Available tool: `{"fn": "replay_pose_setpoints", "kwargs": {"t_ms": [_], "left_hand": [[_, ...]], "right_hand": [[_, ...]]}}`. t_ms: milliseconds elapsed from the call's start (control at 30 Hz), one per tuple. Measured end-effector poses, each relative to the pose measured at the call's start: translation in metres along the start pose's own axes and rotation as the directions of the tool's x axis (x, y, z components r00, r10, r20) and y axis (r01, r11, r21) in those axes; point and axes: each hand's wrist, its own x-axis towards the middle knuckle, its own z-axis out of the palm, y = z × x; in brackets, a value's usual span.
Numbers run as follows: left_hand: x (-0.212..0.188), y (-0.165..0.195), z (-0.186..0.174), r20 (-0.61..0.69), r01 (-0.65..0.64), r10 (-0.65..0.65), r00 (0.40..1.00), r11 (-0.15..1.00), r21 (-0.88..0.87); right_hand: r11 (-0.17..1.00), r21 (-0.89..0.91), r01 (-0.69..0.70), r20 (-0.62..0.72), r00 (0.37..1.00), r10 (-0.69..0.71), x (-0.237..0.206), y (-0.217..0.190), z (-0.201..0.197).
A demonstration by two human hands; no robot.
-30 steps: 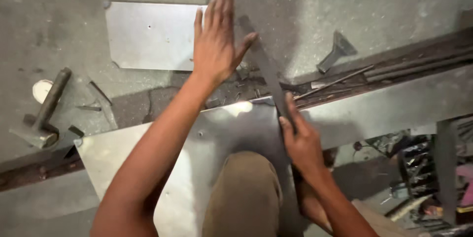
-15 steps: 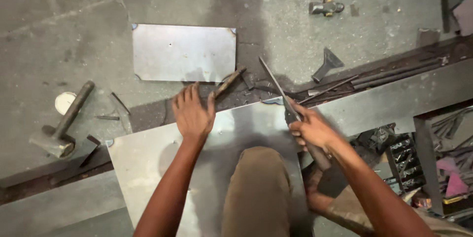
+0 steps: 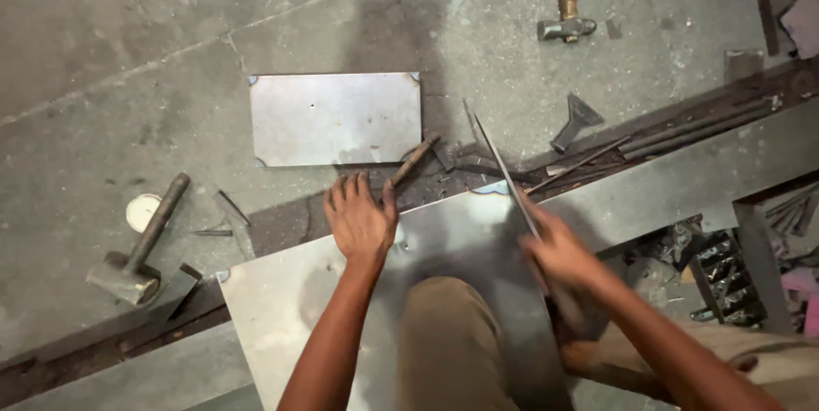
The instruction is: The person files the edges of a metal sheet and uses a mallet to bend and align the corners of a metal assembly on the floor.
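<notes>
My left hand [image 3: 358,219] lies flat, fingers spread, on the far edge of a large grey metal sheet [image 3: 281,300] that rests on the floor under my knee. My right hand [image 3: 559,249] grips the near end of a long thin metal strip [image 3: 503,168], which stands on edge and runs away from me across the sheet's far right corner. A short rusty rod [image 3: 415,159] lies just beyond my left fingers.
A smaller rectangular metal plate [image 3: 335,118] lies on the concrete ahead. One sledge hammer [image 3: 136,249] sits at the left, another hammer [image 3: 565,1] at the top. Dark bars [image 3: 691,129] and a small wedge tool [image 3: 576,121] lie to the right, with scrap parts [image 3: 725,279] beside them.
My left hand came down from above the small plate and now presses on the sheet's far edge. My right hand has stayed on the strip, sliding slightly nearer.
</notes>
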Motion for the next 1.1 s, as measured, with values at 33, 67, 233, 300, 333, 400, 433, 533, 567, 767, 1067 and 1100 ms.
{"fn": "replay_pose_setpoints", "kwargs": {"t_ms": [33,67,233,300,333,400,433,533,567,767,1067,1100], "left_hand": [[0.001,0.000,-0.001,0.006,0.000,0.000,1.000,1.000,0.009],[0.001,0.000,-0.002,0.011,-0.009,0.009,1.000,1.000,0.011],[0.001,0.000,-0.004,-0.022,-0.007,0.007,1.000,1.000,0.004],[0.001,0.000,-0.004,-0.040,-0.028,0.028,0.999,1.000,0.004],[0.002,0.000,-0.003,-0.064,-0.034,0.034,0.997,0.999,-0.001],[0.002,0.001,-0.003,-0.060,-0.041,0.041,0.997,0.999,0.009],[0.003,0.001,-0.003,-0.078,-0.045,0.045,0.996,0.999,0.007],[0.003,0.001,-0.004,-0.092,-0.041,0.040,0.995,0.999,-0.017],[0.004,0.001,-0.004,-0.093,-0.052,0.050,0.994,0.999,-0.013],[0.003,0.002,-0.005,-0.087,-0.071,0.069,0.994,0.997,-0.019],[-0.001,0.001,0.000,-0.033,-0.030,0.031,0.999,0.999,0.028],[-0.002,0.002,0.001,-0.049,-0.036,0.037,0.998,0.999,0.027]], "right_hand": [[0.558,-0.368,0.744,0.009,0.602,-0.798,-0.026,0.010,-0.004],[0.732,-0.222,0.645,0.022,0.753,-0.657,-0.055,0.019,-0.004],[0.988,0.018,-0.154,-0.009,0.988,0.154,-0.016,-0.023,0.010],[0.954,-0.054,-0.295,-0.042,0.955,0.293,0.005,-0.042,0.014],[0.966,-0.077,-0.248,-0.069,0.968,0.243,0.000,-0.042,0.015],[0.939,-0.243,0.243,-0.150,0.947,-0.284,-0.040,-0.019,0.029],[0.654,-0.415,0.632,-0.138,0.667,-0.732,-0.060,-0.009,0.032],[0.979,0.203,0.007,-0.006,1.000,-0.006,-0.096,0.004,0.042],[0.974,-0.019,0.225,-0.170,0.959,-0.225,-0.065,-0.003,0.046],[0.951,-0.301,-0.077,-0.278,0.961,-0.011,-0.017,-0.053,0.043],[0.975,-0.180,-0.133,-0.327,0.943,0.069,0.012,-0.048,0.053],[0.982,0.025,-0.186,-0.303,0.935,0.185,0.019,-0.052,0.045]]}}
